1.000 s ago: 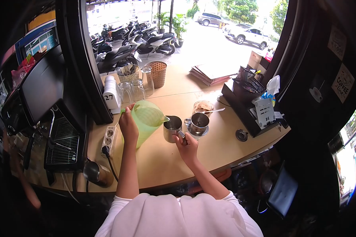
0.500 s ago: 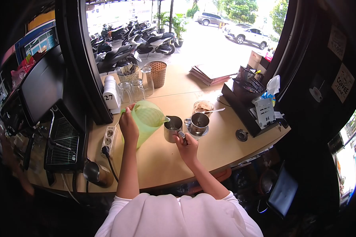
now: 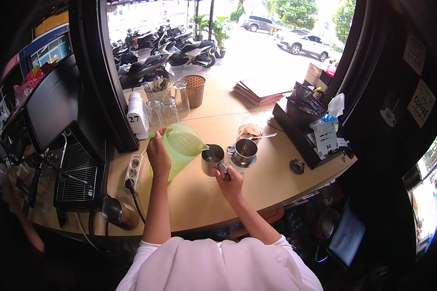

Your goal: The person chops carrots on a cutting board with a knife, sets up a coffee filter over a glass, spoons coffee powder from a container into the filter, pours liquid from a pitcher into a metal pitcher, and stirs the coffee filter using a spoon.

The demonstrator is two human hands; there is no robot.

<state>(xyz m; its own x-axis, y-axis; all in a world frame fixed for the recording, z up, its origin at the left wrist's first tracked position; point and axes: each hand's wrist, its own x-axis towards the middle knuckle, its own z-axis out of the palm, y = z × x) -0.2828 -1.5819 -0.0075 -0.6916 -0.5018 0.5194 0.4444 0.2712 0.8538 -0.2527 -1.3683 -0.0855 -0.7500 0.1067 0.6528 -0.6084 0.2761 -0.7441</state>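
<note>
My left hand [image 3: 159, 150] is closed round the handle of a translucent green plastic pitcher [image 3: 179, 148], which is tilted to the right. Its spout reaches the rim of a steel milk jug [image 3: 210, 167], and I cannot make out a stream between them. The jug's handle is in my closed right hand [image 3: 229, 183]. Just right of the jug stands a metal coffee dripper [image 3: 244, 151] on a glass. Behind that, a glass of brown powder [image 3: 250, 131] has a spoon [image 3: 264, 136] lying across it.
A power strip [image 3: 133, 170] with a plugged-in cable lies left of the pitcher, near an espresso machine [image 3: 75, 177]. Upturned glasses [image 3: 169, 110] and a woven basket [image 3: 194, 91] stand at the back. A round metal lid [image 3: 296, 166] is to the right. Another person's arm [image 3: 26, 225] shows far left.
My two hands, the pitcher and the milk jug have hardly moved; the jug sits very slightly lower under the spout. At the far left, the other person's arm has shifted.
</note>
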